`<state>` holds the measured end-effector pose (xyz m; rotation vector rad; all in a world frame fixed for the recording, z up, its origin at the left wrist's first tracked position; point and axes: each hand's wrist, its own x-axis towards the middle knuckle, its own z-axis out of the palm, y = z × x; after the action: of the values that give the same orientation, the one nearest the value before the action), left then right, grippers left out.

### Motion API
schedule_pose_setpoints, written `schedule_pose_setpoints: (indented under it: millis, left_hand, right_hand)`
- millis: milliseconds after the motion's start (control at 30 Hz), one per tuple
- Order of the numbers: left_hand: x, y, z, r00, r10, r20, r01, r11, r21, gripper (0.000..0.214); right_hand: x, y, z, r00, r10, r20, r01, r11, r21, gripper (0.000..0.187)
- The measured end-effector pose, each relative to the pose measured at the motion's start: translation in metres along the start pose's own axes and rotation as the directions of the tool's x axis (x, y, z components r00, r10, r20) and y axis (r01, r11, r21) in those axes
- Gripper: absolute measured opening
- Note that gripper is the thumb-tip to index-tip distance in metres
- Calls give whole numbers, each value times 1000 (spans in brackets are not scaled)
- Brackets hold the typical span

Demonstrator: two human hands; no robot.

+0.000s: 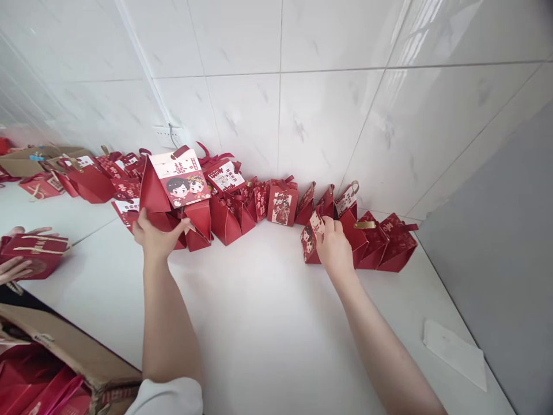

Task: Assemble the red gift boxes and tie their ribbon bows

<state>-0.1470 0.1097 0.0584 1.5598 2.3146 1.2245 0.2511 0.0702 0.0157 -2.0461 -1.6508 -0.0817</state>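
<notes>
My left hand grips the base of a large red gift box with a cartoon couple on its white-topped flap. It stands in the row of red gift boxes along the tiled wall. My right hand is closed on a small red gift box with a printed tag, set on the white counter beside other red boxes at the row's right end.
Another person's hands hold a red box with gold cord at the left edge. An open cardboard carton with red items sits at the lower left. More boxes and a carton lie far left. A white tissue lies at right.
</notes>
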Motion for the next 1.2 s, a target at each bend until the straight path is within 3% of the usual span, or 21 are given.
schedule_pose_setpoints:
  millis: [67,200,333,467,600,667,800,1000,1133,1200]
  left_hand:
    - [2,-6,12,993,-74,-88,72,997,-30,121]
    - [3,-7,31,991,1,-137,-12,997,-79,115]
    - [5,-10,36,987,-3,-159,-2,1000,-31,97]
    - [8,-16,37,981,-9,-194,8,1000,-7,92]
    - [9,-14,36,938,66,-341,-45,997,70,54]
    - [9,-10,35,951,43,-306,-13,995,101,37]
    - [8,-1,28,981,-40,-190,70,986,152,36]
    - [7,5,-12,984,-173,43,159,962,223,36]
    - [2,8,-34,975,-175,135,148,970,192,70]
    - [-1,11,-36,975,-134,179,109,984,142,68]
  right_hand:
    - [0,2,2,1000,-23,10,23,999,41,41]
    - [0,6,-2,998,-29,53,29,1000,11,45]
    - [2,11,-11,997,-12,73,14,999,-34,43]
    - [3,18,-18,992,-19,123,19,1000,0,42]
    - [4,22,-22,992,-42,116,37,998,44,39]
    - [4,24,-25,993,-43,108,37,997,63,37]
    - [4,23,-30,996,-47,81,38,994,100,33]
    - [4,25,-34,996,-84,17,81,987,141,29]
    - [4,27,-35,995,-96,9,93,984,149,28]
    - [4,26,-35,994,-104,10,102,983,153,29]
